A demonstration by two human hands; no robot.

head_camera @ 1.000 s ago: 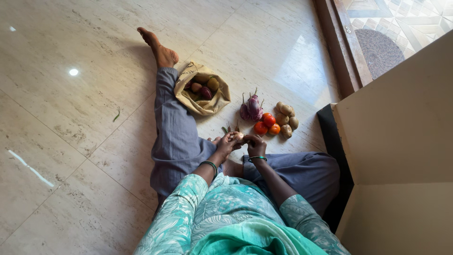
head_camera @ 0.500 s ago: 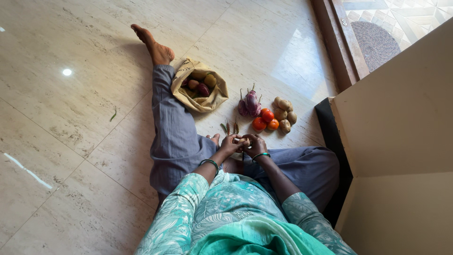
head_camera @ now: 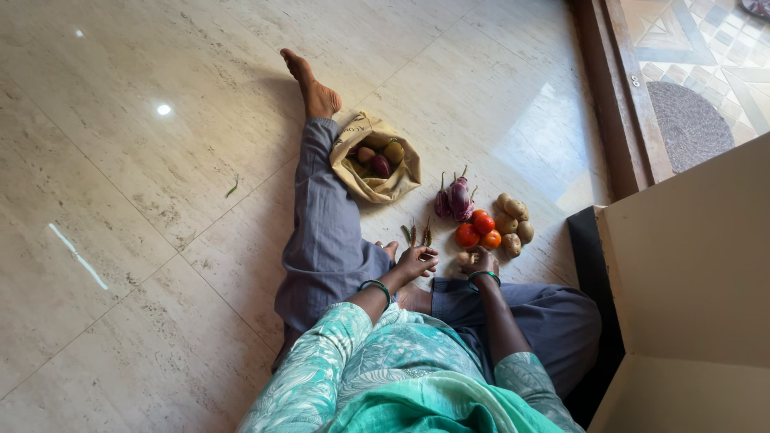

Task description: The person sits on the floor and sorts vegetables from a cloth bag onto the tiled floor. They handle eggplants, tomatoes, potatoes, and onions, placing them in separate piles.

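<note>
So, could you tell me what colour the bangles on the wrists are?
Green bangles, seen in the head view.

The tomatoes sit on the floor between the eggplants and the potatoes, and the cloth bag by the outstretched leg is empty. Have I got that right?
Not quite. The head view shows the cloth bag is not empty: it holds several round fruits or vegetables. The rest stands: the tomatoes lie on the floor between the eggplants and the potatoes.

R hand (head_camera: 479,261) by tomatoes (head_camera: 479,228), L hand (head_camera: 417,261) open.
</note>
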